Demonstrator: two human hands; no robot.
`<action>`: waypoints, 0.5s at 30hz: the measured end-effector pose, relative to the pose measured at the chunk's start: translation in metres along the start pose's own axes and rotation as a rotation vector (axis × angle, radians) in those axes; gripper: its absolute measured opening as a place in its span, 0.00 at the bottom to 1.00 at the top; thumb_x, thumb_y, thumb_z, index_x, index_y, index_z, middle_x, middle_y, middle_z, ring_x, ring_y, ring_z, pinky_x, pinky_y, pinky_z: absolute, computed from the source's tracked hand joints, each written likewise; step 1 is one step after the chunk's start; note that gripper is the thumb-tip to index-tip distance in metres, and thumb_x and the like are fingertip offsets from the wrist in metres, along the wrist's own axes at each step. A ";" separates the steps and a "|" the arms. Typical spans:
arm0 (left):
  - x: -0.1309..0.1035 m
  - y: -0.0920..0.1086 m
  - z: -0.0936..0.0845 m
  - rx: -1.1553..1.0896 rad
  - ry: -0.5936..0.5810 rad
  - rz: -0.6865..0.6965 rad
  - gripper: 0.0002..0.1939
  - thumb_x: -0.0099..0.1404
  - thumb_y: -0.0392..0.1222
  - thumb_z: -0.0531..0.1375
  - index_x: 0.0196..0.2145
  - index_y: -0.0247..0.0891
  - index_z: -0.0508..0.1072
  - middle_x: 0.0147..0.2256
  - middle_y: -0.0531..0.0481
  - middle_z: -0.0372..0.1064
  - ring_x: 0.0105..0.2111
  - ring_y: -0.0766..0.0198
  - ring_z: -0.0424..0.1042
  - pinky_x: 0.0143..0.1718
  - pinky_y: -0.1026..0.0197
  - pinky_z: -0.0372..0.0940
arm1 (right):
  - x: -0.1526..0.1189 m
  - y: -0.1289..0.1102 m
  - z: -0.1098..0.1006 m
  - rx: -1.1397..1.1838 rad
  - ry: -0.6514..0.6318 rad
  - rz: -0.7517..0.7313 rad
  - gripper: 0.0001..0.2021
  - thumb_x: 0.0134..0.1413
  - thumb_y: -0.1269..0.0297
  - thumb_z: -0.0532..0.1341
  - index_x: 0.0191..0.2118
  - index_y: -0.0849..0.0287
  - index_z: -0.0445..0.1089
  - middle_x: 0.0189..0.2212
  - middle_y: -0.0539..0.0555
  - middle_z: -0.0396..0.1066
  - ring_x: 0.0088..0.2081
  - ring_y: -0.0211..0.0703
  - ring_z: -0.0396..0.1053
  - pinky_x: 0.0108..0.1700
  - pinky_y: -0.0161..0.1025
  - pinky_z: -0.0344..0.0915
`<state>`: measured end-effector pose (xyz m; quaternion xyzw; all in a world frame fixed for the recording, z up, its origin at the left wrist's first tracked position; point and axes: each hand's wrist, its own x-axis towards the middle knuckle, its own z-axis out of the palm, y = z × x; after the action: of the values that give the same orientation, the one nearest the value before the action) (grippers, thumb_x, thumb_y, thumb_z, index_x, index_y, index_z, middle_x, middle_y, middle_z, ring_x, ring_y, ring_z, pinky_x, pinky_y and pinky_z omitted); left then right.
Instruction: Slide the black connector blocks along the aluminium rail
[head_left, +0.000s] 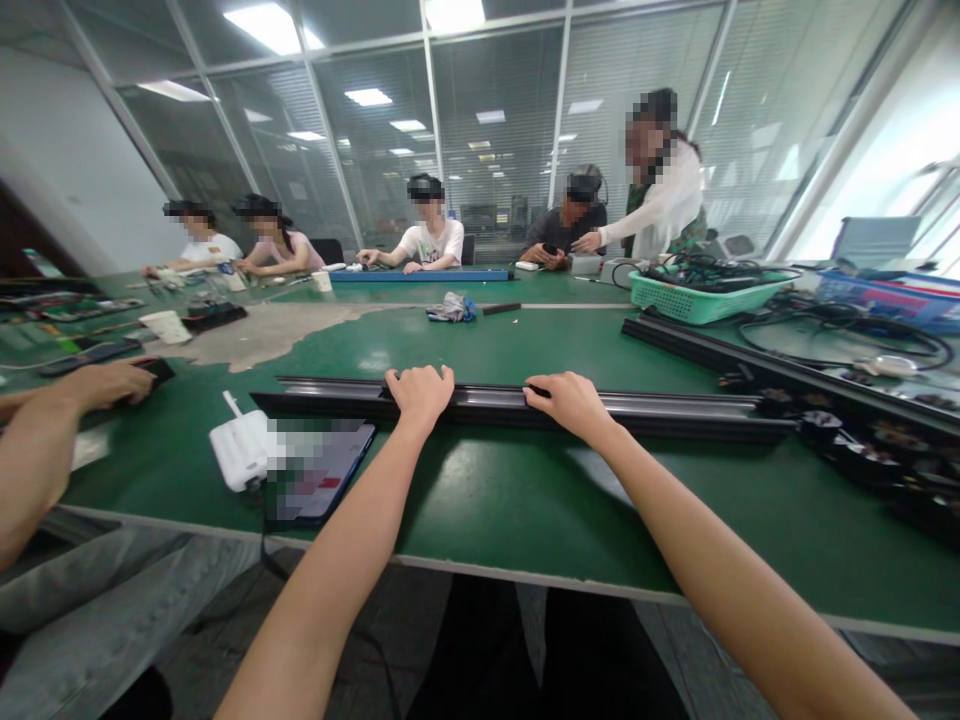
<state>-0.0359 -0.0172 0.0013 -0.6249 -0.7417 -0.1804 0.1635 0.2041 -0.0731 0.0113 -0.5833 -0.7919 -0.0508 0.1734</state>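
Note:
A long black channel-shaped rail (675,408) with a shiny grey inner strip lies crosswise on the green table in front of me. My left hand (421,395) is closed over its left half, the fingers curled across the far edge. Nearer the middle, my right hand (570,402) also grips the rail, with thumb and fingers bent. Small dark bits show at the fingertips of both hands; whether they are separate pieces or part of the rail, I cannot tell. A tablet or phone (341,470) and a white plug-like device (241,445) lie left of my left forearm.
Another long black rail (697,355) slants at the right beside a cluster of black parts (885,440). Behind it stands a green basket (709,295) of cables. A crumpled grey cloth (451,308) lies farther back. At left, a co-worker's hand (112,385) holds a dark object; several people are across the table.

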 end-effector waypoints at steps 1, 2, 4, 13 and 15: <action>0.000 0.000 0.000 0.001 0.002 0.002 0.30 0.68 0.51 0.43 0.36 0.31 0.81 0.34 0.33 0.76 0.39 0.48 0.73 0.52 0.46 0.48 | 0.000 0.000 -0.001 0.001 -0.002 0.002 0.19 0.65 0.53 0.51 0.51 0.52 0.75 0.45 0.54 0.77 0.45 0.46 0.74 0.43 0.36 0.63; 0.000 0.000 0.001 0.002 0.003 0.002 0.30 0.68 0.51 0.43 0.36 0.31 0.81 0.34 0.33 0.76 0.39 0.48 0.73 0.52 0.46 0.48 | -0.001 0.000 -0.001 0.002 -0.005 0.003 0.19 0.65 0.53 0.51 0.51 0.52 0.75 0.45 0.54 0.77 0.45 0.46 0.74 0.43 0.36 0.63; -0.001 0.000 0.001 0.007 0.008 0.000 0.30 0.68 0.51 0.42 0.37 0.31 0.81 0.35 0.33 0.76 0.39 0.48 0.73 0.52 0.46 0.48 | -0.001 0.000 -0.001 0.002 -0.003 0.004 0.19 0.65 0.53 0.51 0.51 0.51 0.75 0.45 0.54 0.77 0.45 0.46 0.74 0.44 0.36 0.63; 0.000 0.001 -0.001 0.019 -0.014 -0.008 0.30 0.68 0.51 0.43 0.36 0.32 0.81 0.35 0.35 0.76 0.39 0.49 0.73 0.52 0.46 0.48 | -0.001 0.001 -0.002 -0.004 0.007 0.008 0.19 0.65 0.53 0.51 0.49 0.51 0.76 0.44 0.54 0.78 0.44 0.47 0.74 0.44 0.37 0.64; -0.001 0.001 0.000 0.019 -0.003 -0.006 0.30 0.68 0.51 0.43 0.37 0.32 0.81 0.34 0.34 0.76 0.39 0.49 0.73 0.52 0.46 0.49 | -0.001 0.002 -0.002 -0.001 0.011 0.008 0.19 0.64 0.53 0.52 0.49 0.51 0.77 0.44 0.53 0.78 0.44 0.47 0.74 0.44 0.37 0.64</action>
<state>-0.0352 -0.0177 0.0014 -0.6213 -0.7456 -0.1731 0.1678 0.2067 -0.0736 0.0126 -0.5863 -0.7886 -0.0536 0.1776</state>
